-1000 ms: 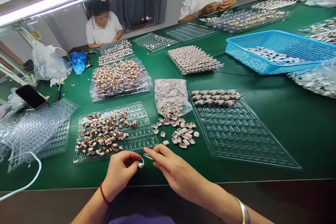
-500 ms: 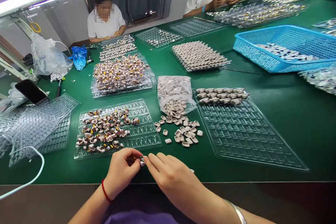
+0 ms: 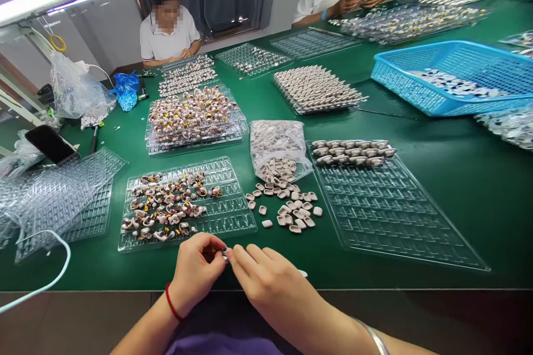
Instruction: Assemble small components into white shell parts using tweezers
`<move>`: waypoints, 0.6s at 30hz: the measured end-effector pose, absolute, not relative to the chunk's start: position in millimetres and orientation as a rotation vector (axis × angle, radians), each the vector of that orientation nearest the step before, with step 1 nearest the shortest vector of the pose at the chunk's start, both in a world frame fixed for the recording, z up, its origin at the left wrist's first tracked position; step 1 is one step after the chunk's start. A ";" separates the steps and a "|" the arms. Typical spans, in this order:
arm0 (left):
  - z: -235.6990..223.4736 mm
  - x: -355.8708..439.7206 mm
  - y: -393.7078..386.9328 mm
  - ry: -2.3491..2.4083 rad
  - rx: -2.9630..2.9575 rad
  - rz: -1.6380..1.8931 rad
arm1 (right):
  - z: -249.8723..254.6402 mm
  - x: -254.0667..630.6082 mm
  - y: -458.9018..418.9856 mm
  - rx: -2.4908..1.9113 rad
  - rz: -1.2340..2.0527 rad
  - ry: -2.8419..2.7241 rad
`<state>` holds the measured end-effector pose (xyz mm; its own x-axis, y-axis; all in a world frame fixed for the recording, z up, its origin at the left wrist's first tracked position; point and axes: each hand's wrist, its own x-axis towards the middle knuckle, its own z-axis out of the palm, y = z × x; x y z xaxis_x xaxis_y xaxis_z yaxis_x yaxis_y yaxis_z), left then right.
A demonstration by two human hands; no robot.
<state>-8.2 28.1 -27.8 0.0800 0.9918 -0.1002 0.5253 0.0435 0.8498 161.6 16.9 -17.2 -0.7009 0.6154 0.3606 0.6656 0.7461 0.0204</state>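
Note:
My left hand (image 3: 197,262) is closed in a pinch on a small shiny earbud part (image 3: 225,254) near the table's front edge. Fingertips of my right hand (image 3: 270,274) press on the same part from the right; most of it is hidden between the fingers. Just beyond the hands lies a clear tray (image 3: 233,208) partly filled with beige earbud pieces with brown and yellow bits. Loose beige shells (image 3: 296,213) spill from an open plastic bag (image 3: 277,138) ahead. To the right, another clear tray (image 3: 387,216) holds finished-looking rows of pieces (image 3: 353,152) at its far end.
Filled trays (image 3: 187,116) are stacked at mid-left, with a tray of beige pieces (image 3: 318,89) farther back. A blue basket (image 3: 453,105) stands right. Empty trays (image 3: 62,194), a phone (image 3: 50,143) and a white cable (image 3: 62,266) lie left. Two people work across the table.
Both hands stay nearly in place, with the fingertips shifting slightly around the small part. Less of its shiny surface shows now. The trays and loose shells have not moved.

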 end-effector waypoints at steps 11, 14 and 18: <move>-8.6 -4.3 22.1 1.221 1.086 0.815 | -34.3 178.7 32.8 -0.762 0.858 -2.125; -4.7 -7.2 22.3 1.131 1.043 0.786 | -42.2 176.1 31.3 -0.658 0.792 -2.116; 2.0 -17.8 27.5 1.057 1.089 0.638 | -35.0 181.4 31.0 -0.602 0.873 -2.103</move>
<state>-17.8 27.5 2.0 0.3954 0.8431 -0.3644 0.0701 0.3679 0.9272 181.4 31.0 -35.0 -0.5953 0.6516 0.4702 0.1269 0.6541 -0.7457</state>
